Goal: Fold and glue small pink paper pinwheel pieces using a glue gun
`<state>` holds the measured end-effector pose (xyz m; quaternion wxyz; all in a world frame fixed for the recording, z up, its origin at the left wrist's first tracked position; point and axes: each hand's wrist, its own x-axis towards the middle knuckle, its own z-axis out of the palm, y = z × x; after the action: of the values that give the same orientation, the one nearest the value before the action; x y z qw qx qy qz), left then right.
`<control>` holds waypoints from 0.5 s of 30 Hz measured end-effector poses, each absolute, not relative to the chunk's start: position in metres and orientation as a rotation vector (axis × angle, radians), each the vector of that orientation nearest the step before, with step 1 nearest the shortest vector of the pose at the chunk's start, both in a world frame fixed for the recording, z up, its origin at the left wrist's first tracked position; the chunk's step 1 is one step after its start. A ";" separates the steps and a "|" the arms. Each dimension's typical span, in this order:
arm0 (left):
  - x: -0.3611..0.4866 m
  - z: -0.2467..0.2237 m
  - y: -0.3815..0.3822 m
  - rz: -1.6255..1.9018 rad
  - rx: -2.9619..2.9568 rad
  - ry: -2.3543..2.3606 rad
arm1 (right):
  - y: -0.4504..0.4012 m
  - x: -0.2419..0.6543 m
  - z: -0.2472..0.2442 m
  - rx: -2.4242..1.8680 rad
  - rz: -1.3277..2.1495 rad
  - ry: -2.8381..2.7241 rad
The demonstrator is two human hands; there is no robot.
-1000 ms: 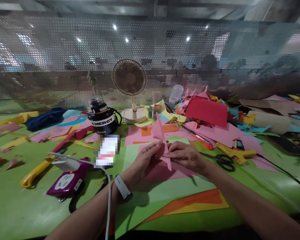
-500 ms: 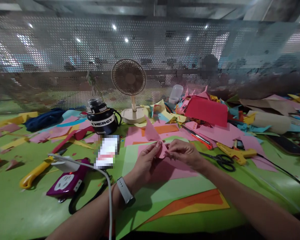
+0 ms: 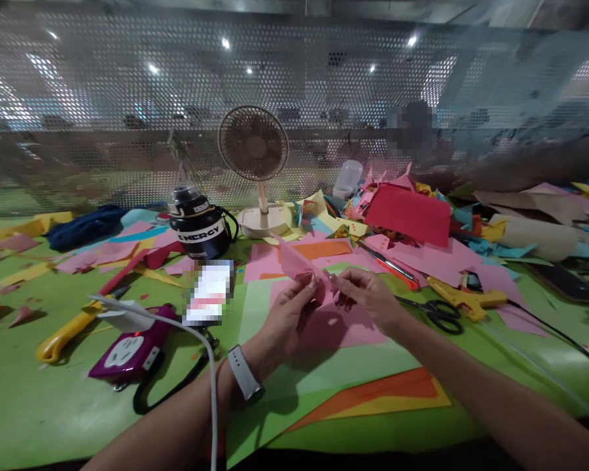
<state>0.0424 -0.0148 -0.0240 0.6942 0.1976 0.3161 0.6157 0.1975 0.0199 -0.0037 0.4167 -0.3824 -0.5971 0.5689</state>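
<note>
A folded piece of pink paper (image 3: pixel 294 259) is held up between both hands, its long pointed flap leaning to the upper left. My left hand (image 3: pixel 290 307) pinches its lower part between thumb and fingers. On the right side, the fingertips of my right hand (image 3: pixel 366 294) are closed on the paper's edge. Below the hands lies a flat pink sheet (image 3: pixel 360 330) on a light green sheet (image 3: pixel 334 373). Orange and yellow paper (image 3: pixel 383 396) shows beneath, nearer to me. Black-handled scissors (image 3: pixel 442 315) rest right of my right hand, their blades partly hidden.
A small fan (image 3: pixel 254 144) and a dark bottle (image 3: pixel 199 226) stand at the back. A yellow glue gun (image 3: pixel 464 297) lies to the right. Left are a phone (image 3: pixel 210 292), a purple power block (image 3: pixel 132 356) with a white cable, and a yellow-handled tool (image 3: pixel 71 333). Paper scraps (image 3: pixel 407 212) heap up behind.
The pink paper has turned, its flap now leaning further left and lower. My right hand has shifted slightly, its fingertips still at the paper. The camera view has moved a little.
</note>
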 end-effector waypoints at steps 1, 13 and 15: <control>0.043 -0.024 -0.015 1.364 0.441 0.705 | 0.020 0.197 -0.004 -0.967 1.411 -1.483; 0.044 -0.019 -0.019 1.333 0.566 0.679 | 0.019 0.198 -0.009 -0.992 1.195 -1.599; 0.044 -0.019 -0.019 1.323 0.573 0.683 | 0.019 0.198 -0.009 -0.980 1.192 -1.606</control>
<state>0.0438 -0.0186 -0.0189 0.6985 0.2571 0.3062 0.5935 0.1982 0.0192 -0.0094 0.4413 -0.3950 -0.6470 0.4803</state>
